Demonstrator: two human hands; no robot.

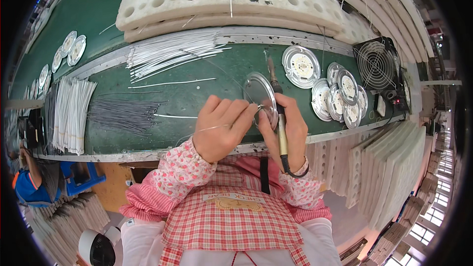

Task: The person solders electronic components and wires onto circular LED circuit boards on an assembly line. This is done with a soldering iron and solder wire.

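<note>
Upright before me is a round silver lamp disc (258, 88), its plain metal back partly in view. My left hand (219, 125) is closed, with thumb and forefinger pinched at a small hole in the disc. A thin pale wire (213, 128) trails from that hand across its back. My right hand (290, 130) wraps round a soldering iron (282, 140), whose tip points away past the disc. The right thumb presses on the disc's lower edge. Left of my hands lie bundles of white wires (172, 51) and dark wires (125, 116) on the green bench (182, 98).
Finished-looking lamp discs with chips (340, 93) are piled on the right, one more disc (301, 66) beside them. Behind that pile stands a black fan (377, 64). Perforated foam boards (226, 0) stack along the back. At far left, another person (32, 184) in blue is seen.
</note>
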